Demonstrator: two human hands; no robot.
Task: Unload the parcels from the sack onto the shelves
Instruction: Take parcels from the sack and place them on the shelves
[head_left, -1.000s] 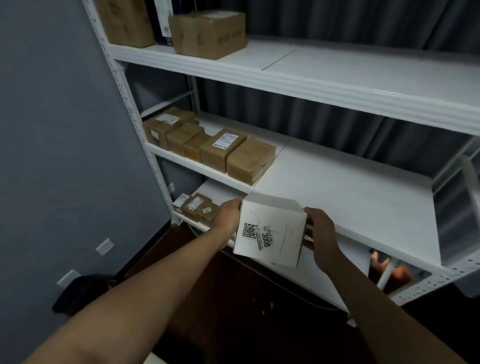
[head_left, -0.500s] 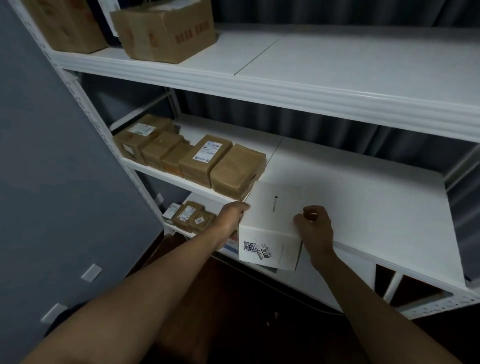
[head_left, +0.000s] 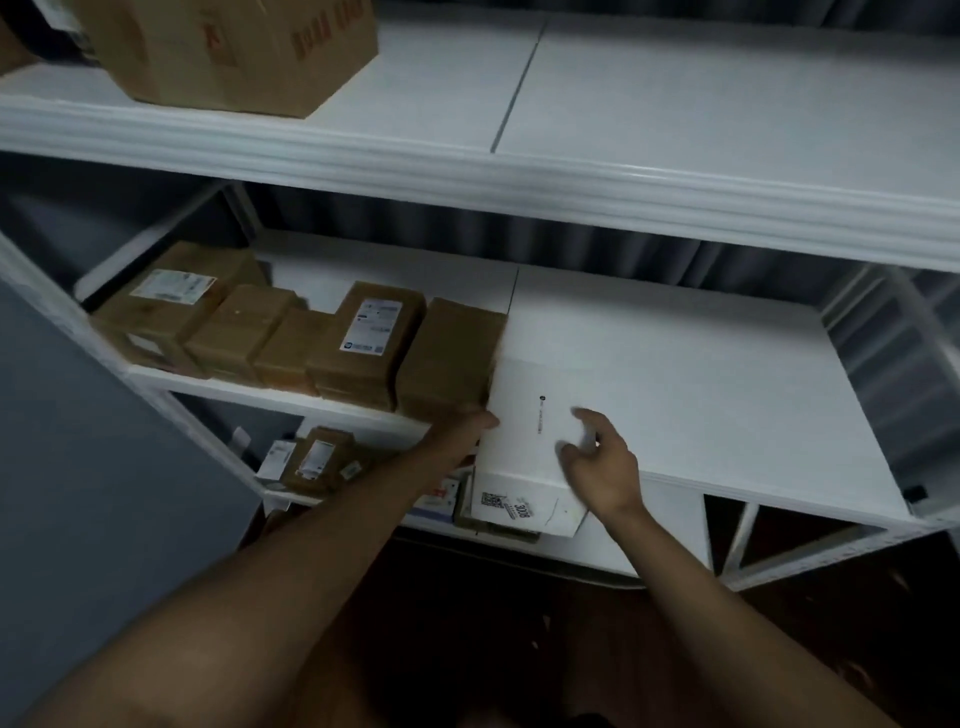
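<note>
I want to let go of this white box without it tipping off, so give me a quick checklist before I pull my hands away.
1. White box on the middle shelf: ok, most of it rests there.
2. Fully pushed in: not ok, its labelled front overhangs the shelf edge.
3. Against the brown parcel on its left: ok, sides meet.
4. Left hand at the box's left side: ok.
5. Right hand on top, fingers loosely curled: ok.
6. Space behind the box: ok, bare shelf shows.
</note>
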